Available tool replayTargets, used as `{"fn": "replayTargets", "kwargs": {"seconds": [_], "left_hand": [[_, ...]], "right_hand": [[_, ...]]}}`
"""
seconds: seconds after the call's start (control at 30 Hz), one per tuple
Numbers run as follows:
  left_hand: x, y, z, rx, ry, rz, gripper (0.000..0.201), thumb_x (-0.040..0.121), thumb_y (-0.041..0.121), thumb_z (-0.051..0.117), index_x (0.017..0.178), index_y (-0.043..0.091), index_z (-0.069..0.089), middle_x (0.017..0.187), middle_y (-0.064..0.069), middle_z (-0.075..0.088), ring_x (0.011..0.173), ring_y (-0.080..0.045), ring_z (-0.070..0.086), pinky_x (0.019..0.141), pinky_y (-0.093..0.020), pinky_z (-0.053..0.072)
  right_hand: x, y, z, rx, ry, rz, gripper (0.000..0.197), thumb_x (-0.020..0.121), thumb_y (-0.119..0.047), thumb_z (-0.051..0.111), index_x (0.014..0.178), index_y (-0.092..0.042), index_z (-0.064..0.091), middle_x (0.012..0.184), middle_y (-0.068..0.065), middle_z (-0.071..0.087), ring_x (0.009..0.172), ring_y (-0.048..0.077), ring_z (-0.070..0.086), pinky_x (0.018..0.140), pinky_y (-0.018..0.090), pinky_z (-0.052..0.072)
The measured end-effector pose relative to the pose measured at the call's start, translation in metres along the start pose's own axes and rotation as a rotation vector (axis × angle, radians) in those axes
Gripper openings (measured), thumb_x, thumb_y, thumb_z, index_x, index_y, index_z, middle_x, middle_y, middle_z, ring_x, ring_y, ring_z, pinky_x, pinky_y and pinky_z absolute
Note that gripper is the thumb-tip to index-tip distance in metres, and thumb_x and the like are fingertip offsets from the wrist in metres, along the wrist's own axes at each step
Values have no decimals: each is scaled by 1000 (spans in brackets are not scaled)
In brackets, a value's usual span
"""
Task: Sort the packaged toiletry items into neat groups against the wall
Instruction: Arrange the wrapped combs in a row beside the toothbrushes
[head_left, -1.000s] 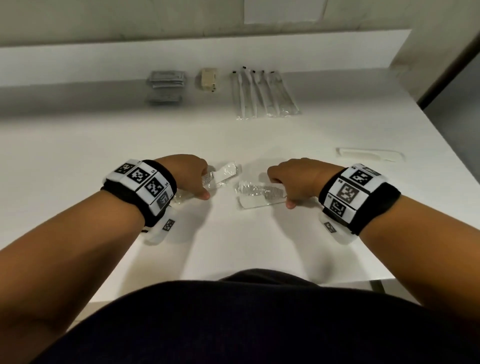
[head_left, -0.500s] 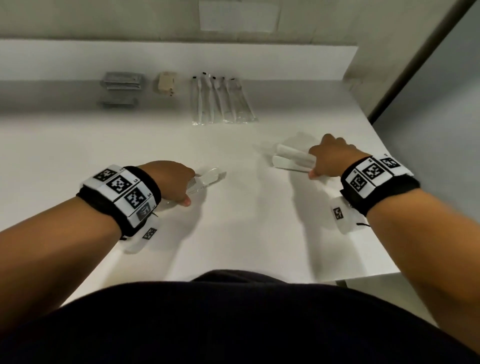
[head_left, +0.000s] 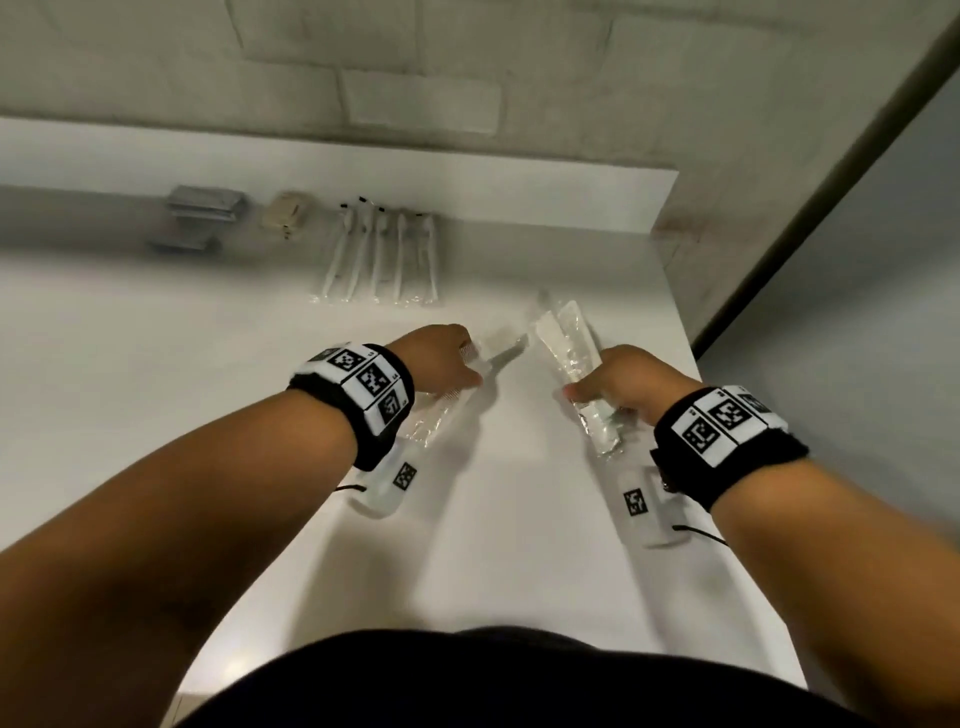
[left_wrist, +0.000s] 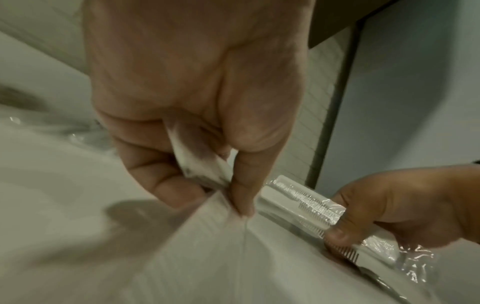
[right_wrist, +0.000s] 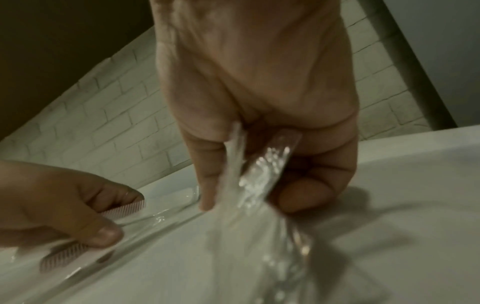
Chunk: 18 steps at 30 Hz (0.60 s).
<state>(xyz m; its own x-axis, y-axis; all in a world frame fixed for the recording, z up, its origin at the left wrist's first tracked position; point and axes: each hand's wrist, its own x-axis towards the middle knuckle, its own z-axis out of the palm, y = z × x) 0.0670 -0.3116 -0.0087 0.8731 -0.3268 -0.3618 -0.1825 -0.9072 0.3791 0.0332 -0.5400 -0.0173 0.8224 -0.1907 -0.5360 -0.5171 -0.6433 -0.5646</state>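
Observation:
On the white counter (head_left: 208, 364) my left hand (head_left: 452, 358) grips one clear-wrapped white comb (head_left: 501, 347), thumb and fingers curled round it. Its wrapper tail trails back under the wrist. My right hand (head_left: 602, 379) grips two wrapped combs (head_left: 563, 332) together, pointing toward the wall. The left wrist view shows my left hand (left_wrist: 197, 102) pinching its comb (left_wrist: 197, 162), with the right hand (left_wrist: 405, 205) and its combs (left_wrist: 309, 203) beside it. The right wrist view shows my right hand (right_wrist: 259, 82) round the glossy wrappers (right_wrist: 259, 164), and the left hand (right_wrist: 59, 201) on its comb (right_wrist: 122, 209).
Against the wall lie several wrapped toothbrushes (head_left: 379, 254) side by side, a small beige packet (head_left: 283, 218) to their left, and grey sachets (head_left: 202, 205) further left. The counter ends at a corner on the right (head_left: 675, 291), beside a dark vertical edge (head_left: 831, 182).
Both hands have moved forward toward the wall and closer together. The right hand picked up a second comb from the right side and now carries both.

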Motion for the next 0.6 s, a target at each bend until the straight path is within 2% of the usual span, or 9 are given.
{"fn": "replayTargets", "kwargs": {"seconds": [0.07, 0.13, 0.23, 0.3, 0.33, 0.4, 0.47, 0.5, 0.6], "left_hand": [[17, 15, -3, -144, 45, -57, 38, 87, 33, 61, 111, 4, 59, 95, -6, 62, 82, -20, 53, 70, -27, 41], [35, 29, -8, -212, 46, -77, 36, 88, 31, 56, 89, -4, 68, 79, -14, 67, 72, -22, 55, 59, -24, 41], [63, 42, -16, -221, 52, -135, 36, 86, 28, 57, 63, 2, 64, 57, -8, 61, 57, -21, 55, 50, -20, 38], [84, 45, -20, -282, 68, -172, 35, 87, 29, 60, 59, 8, 54, 53, -5, 56, 49, -19, 53, 49, -22, 40], [93, 45, -23, -344, 69, -185, 35, 87, 29, 62, 60, 9, 53, 54, -7, 57, 48, -19, 53, 50, -23, 43], [106, 45, -29, -623, 57, -204, 29, 87, 23, 63, 65, 9, 51, 58, -10, 58, 44, -19, 56, 46, -24, 49], [111, 47, -37, -830, 53, -201, 23, 91, 14, 57, 70, 8, 50, 58, -9, 54, 36, -13, 50, 36, -17, 39], [114, 47, -40, -889, 51, -191, 22, 93, 12, 54, 71, 8, 50, 56, -7, 52, 36, -13, 48, 35, -16, 35], [118, 45, -48, -984, -25, -169, 21, 93, 11, 50, 73, 7, 55, 56, -13, 51, 47, -19, 42, 46, -25, 33]], "right_hand": [[16, -4, -17, 48, 24, -8, 40, 69, -19, 82, 102, -4, 65, 92, 18, 70, 70, 31, 64, 59, 32, 50], [33, -11, -29, 72, 36, -34, 46, 67, -20, 83, 106, -2, 64, 90, 15, 69, 72, 28, 61, 60, 30, 47], [61, -20, -39, 59, 37, -68, 56, 65, -28, 85, 110, -5, 60, 95, 11, 65, 81, 29, 65, 63, 30, 48], [66, -29, -43, -183, 116, -114, 54, 67, -42, 81, 107, -10, 60, 104, 12, 61, 100, 34, 63, 75, 33, 51], [67, -31, -45, -328, 202, -153, 60, 68, -46, 79, 115, -14, 59, 113, 12, 56, 111, 34, 57, 86, 37, 49], [67, -40, -44, -489, 342, -326, 65, 71, -40, 78, 128, -22, 52, 125, 12, 47, 118, 34, 46, 98, 44, 42], [69, -49, -37, -518, 357, -605, 60, 72, -23, 77, 128, -24, 55, 122, 12, 48, 113, 34, 48, 93, 45, 43], [72, -53, -34, -536, 353, -728, 54, 71, -16, 76, 122, -24, 60, 118, 12, 51, 107, 34, 51, 87, 45, 46], [84, -67, -27, -568, 401, -925, 25, 69, -13, 72, 93, -22, 72, 101, 9, 62, 86, 35, 59, 68, 37, 45]]}}
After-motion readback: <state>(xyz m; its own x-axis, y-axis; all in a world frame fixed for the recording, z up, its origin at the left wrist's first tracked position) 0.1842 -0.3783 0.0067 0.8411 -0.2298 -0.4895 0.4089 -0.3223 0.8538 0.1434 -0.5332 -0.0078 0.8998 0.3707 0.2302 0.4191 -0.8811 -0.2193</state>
